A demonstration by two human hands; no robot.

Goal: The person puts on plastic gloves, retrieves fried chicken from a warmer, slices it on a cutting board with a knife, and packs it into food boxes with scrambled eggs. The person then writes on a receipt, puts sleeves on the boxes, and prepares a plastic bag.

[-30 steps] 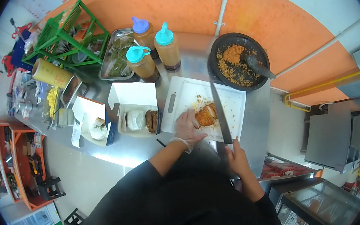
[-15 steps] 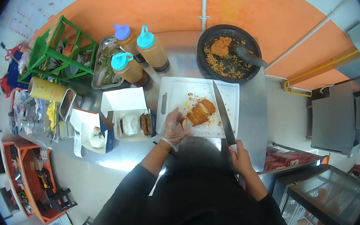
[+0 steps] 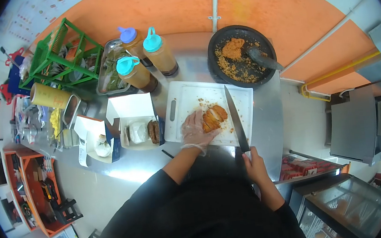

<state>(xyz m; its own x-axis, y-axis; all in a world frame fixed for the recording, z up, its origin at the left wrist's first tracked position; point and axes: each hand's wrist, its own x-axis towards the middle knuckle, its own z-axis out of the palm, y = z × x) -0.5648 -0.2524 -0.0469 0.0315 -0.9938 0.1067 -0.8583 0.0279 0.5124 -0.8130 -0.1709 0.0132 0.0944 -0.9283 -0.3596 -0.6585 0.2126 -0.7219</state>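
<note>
Sliced fried chicken [image 3: 214, 117] lies on a white cutting board [image 3: 187, 89], with crumbs scattered round it. My left hand [image 3: 196, 130], in a clear plastic glove, covers and grips the left end of the slices. In my right hand [image 3: 254, 164], which is bare, is the handle of a long kitchen knife [image 3: 235, 116]. The blade points away from me and lies over the right part of the board, apart from the chicken. Left of the board stand two opened food boxes; one box [image 3: 130, 108] holds a white wrapped bundle [image 3: 138, 132] and a brown piece of food [image 3: 153, 131].
A black stone mortar [image 3: 217, 71] with a pestle and orange crumbly food stands behind the board. Several sauce bottles [image 3: 161, 59] and a tray of green leaves [image 3: 111, 67] are at the back left, beside a green rack [image 3: 71, 62]. The other box [image 3: 89, 126] sits further left.
My left hand has moved right and forward, from the chicken's left end to over its left slices. The knife and my right hand have hardly moved.
</note>
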